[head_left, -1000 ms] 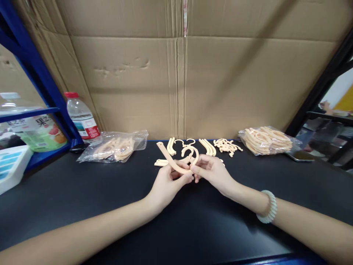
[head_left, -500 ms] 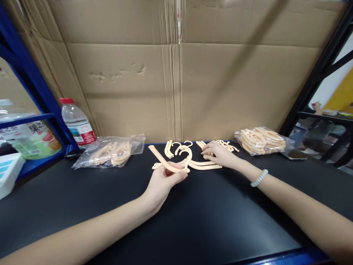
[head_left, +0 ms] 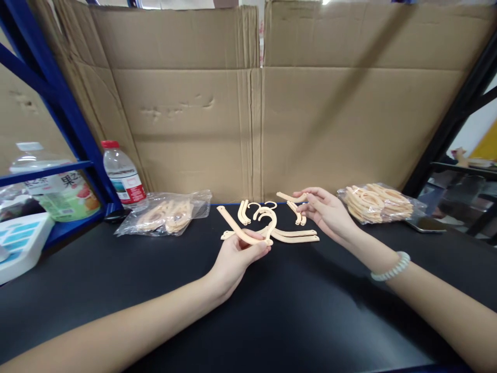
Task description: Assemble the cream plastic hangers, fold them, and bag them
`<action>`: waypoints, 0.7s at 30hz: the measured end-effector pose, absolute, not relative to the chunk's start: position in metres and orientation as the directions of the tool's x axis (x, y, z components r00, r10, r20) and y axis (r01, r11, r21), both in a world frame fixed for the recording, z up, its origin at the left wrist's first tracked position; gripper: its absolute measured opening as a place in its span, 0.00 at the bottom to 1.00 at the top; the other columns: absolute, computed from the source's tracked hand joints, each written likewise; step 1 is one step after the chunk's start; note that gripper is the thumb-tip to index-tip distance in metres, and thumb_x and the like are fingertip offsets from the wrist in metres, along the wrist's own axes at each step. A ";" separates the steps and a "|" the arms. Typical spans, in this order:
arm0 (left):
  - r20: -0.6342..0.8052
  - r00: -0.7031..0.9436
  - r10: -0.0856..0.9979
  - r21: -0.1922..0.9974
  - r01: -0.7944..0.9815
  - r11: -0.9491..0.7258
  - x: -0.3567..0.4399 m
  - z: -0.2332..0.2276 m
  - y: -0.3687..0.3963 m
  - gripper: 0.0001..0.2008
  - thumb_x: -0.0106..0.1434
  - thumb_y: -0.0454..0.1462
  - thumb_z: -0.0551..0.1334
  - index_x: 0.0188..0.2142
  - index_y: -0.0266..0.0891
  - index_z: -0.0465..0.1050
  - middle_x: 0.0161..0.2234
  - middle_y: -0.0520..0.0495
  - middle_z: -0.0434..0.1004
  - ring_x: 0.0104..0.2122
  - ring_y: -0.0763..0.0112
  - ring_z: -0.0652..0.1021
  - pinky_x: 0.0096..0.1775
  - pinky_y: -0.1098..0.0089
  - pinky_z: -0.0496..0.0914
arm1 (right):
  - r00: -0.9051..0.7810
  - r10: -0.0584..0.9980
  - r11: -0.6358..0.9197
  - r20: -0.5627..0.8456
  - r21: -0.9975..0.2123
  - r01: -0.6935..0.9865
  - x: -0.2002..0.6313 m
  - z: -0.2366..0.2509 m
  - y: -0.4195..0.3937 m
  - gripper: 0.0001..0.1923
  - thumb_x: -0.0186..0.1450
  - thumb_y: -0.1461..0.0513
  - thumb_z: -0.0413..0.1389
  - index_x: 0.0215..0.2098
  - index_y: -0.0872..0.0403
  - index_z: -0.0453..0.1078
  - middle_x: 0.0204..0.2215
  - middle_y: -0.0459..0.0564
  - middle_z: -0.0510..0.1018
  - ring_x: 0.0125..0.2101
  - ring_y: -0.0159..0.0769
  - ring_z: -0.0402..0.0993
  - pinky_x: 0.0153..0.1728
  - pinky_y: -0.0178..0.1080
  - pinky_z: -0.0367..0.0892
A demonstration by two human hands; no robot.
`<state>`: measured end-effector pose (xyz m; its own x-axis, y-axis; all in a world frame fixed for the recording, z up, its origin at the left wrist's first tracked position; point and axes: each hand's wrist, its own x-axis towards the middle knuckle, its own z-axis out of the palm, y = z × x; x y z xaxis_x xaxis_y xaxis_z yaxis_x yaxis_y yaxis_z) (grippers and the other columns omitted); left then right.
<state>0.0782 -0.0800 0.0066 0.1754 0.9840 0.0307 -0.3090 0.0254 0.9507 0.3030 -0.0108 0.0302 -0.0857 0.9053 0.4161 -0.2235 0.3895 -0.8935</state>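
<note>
Hands are well apart above a black worktop (head_left: pixel 116 290). The left hand (head_left: pixel 236 259) is closed on a beige plastic hanger assembly (head_left: pixel 248 233), thumb and fingers pinching its lower curve; one long arm of the piece slopes up to the left and a hook rises at its right end, held just above the worktop. The right hand (head_left: pixel 330 215) is raised further back and to the right, fingertips pinched on a separate curved hanger arm (head_left: pixel 292 197) held clear of the surface. Loose hanger parts lie between and behind the hands: two long arms (head_left: pixel 298 236) flat on the worktop beside the held assembly, a few short curved pieces (head_left: pixel 244 212) and small hooks (head_left: pixel 267 205) near the back edge. A clear bag of beige parts (head_left: pixel 166 213) lies at the left rear, a second fuller bag (head_left: pixel 378 203) at the right rear. A water bottle with a red cap (head_left: pixel 123 173) stands beside a blue rack upright (head_left: pixel 58 98). A cardboard sheet (head_left: pixel 256 114) forms the backdrop. A pale bracelet (head_left: pixel 390 267) sits on the right wrist.
</note>
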 end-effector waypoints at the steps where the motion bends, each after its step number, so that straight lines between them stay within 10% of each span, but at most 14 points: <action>1: 0.031 0.178 0.984 0.950 -0.310 0.026 0.078 0.007 -0.080 0.13 0.49 0.35 0.73 0.31 0.34 0.72 0.30 0.48 0.79 0.35 0.71 0.78 0.43 0.70 0.72 | -0.092 0.911 0.364 0.403 -0.887 -0.283 0.299 0.036 -0.019 0.11 0.58 0.55 0.62 0.37 0.51 0.73 0.43 0.50 0.77 0.34 0.33 0.76 0.37 0.39 0.71; 8: 0.036 0.176 0.984 0.945 -0.325 0.024 0.078 0.007 -0.081 0.14 0.48 0.34 0.73 0.32 0.34 0.70 0.30 0.47 0.79 0.34 0.71 0.78 0.43 0.70 0.71 | -0.092 0.947 0.270 0.309 -0.916 -0.297 0.275 0.046 -0.056 0.11 0.56 0.57 0.64 0.34 0.53 0.76 0.39 0.51 0.77 0.38 0.36 0.74 0.44 0.42 0.68; 15: 0.063 0.145 0.987 0.930 -0.368 -0.005 0.078 0.005 -0.081 0.21 0.46 0.32 0.73 0.36 0.37 0.65 0.28 0.50 0.79 0.32 0.72 0.78 0.40 0.70 0.70 | -0.003 0.986 0.156 0.165 -0.943 -0.293 0.263 0.029 -0.061 0.36 0.45 0.65 0.68 0.51 0.47 0.64 0.45 0.48 0.70 0.32 0.33 0.77 0.39 0.41 0.71; 21: 0.096 0.159 0.983 0.932 -0.360 -0.033 0.078 0.006 -0.081 0.19 0.46 0.30 0.72 0.33 0.38 0.64 0.27 0.52 0.78 0.30 0.73 0.77 0.39 0.70 0.68 | -0.282 0.953 0.012 0.116 -0.938 -0.346 0.261 0.019 -0.057 0.15 0.50 0.64 0.67 0.36 0.54 0.73 0.35 0.50 0.76 0.43 0.40 0.75 0.49 0.42 0.68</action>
<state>0.0782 -0.0815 0.0063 0.1587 0.9826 0.0963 -0.3599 -0.0333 0.9324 0.2615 -0.0574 0.0190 -0.2816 0.9525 0.1160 -0.3463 0.0119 -0.9380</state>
